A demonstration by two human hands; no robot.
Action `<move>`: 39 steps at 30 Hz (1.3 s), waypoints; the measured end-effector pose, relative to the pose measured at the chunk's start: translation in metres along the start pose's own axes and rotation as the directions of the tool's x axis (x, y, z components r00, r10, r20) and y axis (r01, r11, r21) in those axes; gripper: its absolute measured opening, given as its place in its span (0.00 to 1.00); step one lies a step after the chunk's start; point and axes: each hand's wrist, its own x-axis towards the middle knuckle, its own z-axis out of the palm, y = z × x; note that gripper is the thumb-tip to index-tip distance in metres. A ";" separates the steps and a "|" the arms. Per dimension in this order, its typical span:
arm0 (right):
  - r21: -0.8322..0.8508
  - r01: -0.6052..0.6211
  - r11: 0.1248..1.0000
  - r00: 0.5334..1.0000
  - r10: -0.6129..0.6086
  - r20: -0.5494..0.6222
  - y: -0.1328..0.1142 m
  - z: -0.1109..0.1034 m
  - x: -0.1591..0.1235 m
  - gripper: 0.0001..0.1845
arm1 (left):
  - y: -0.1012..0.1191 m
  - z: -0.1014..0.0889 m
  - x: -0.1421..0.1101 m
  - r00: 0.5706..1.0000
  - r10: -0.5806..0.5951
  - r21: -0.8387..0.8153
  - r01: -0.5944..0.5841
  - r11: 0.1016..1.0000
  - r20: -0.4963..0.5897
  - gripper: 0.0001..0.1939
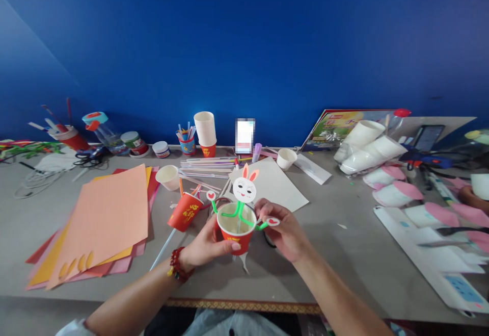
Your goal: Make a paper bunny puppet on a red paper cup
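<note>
Red cup point(247, 242) partly behind left hand point(206, 248)

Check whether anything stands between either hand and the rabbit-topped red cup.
Nothing visible does: the left hand grips the red cup directly, and the right hand is at a heart-marked paw.

"What is the gray table point(324, 269) carrying?"
"Coloured paper sheets point(110, 208) are lying overlapped on the left; a red paper cup point(184, 212) is lying tilted nearby."
"What is lying farther back?"
"Drinking straws point(208, 175) are lying beside a white paper sheet point(280, 183)."
</note>
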 end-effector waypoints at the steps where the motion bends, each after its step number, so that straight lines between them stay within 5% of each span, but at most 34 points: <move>1: -0.013 0.001 1.000 1.000 -0.001 0.006 -0.001 0.000 0.000 0.13 | 0.000 0.000 0.000 1.000 -0.006 0.000 0.006 1.000 0.000 0.30; 30: 0.033 -0.079 0.996 0.997 0.078 0.030 -0.006 0.000 0.000 0.11 | -0.010 -0.002 -0.003 0.999 -0.038 -0.111 0.034 0.993 -0.035 0.31; 39: -0.112 0.103 0.988 0.994 -0.099 0.045 -0.001 -0.002 -0.003 0.06 | -0.011 -0.003 -0.004 0.999 -0.018 -0.139 0.012 0.990 -0.046 0.33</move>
